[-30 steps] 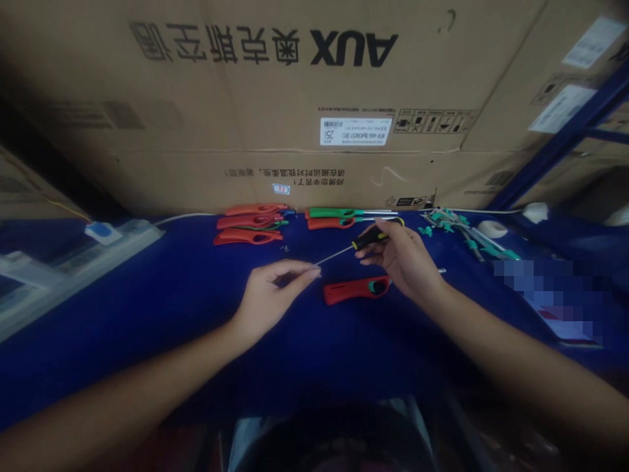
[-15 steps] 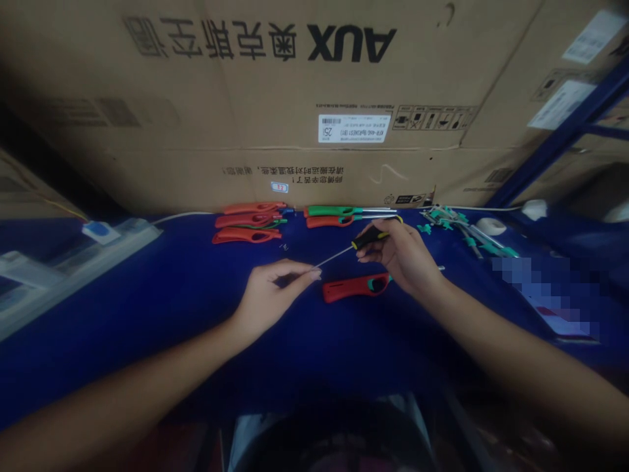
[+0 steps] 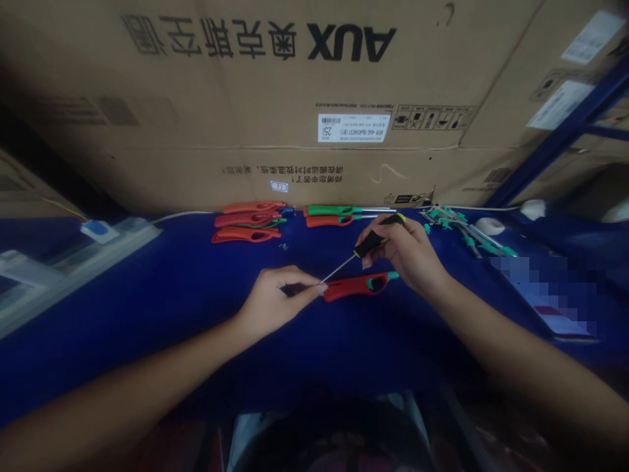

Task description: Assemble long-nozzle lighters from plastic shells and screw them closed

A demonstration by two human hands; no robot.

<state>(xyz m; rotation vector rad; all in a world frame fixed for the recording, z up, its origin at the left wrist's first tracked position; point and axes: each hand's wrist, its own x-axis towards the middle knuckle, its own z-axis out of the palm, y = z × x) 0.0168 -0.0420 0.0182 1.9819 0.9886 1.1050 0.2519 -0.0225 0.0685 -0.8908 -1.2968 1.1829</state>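
Observation:
My right hand (image 3: 405,252) is closed round the black and yellow handle of a screwdriver (image 3: 372,242), its thin shaft slanting down to the left. At the shaft's tip, my left hand (image 3: 282,295) pinches with thumb and forefinger; anything small between them is hidden. Just under those fingertips lies a red lighter (image 3: 351,288) with a long handle and a green trigger, flat on the blue table. Its left end meets my left fingertips in view, though I cannot tell whether they touch. A few tiny screws (image 3: 285,247) lie beyond my left hand.
Several red lighter casings (image 3: 246,234) are stacked at the back left. A green lighter (image 3: 329,210) and an orange one (image 3: 328,221) lie beside them. Green-ended metal tubes (image 3: 472,229) are heaped at the right. A large cardboard box (image 3: 275,98) stands behind the blue table (image 3: 187,295).
Both hands have shifted slightly toward me with the screwdriver, the left one also to the right. Its pinched fingertips are now at the red lighter's left end.

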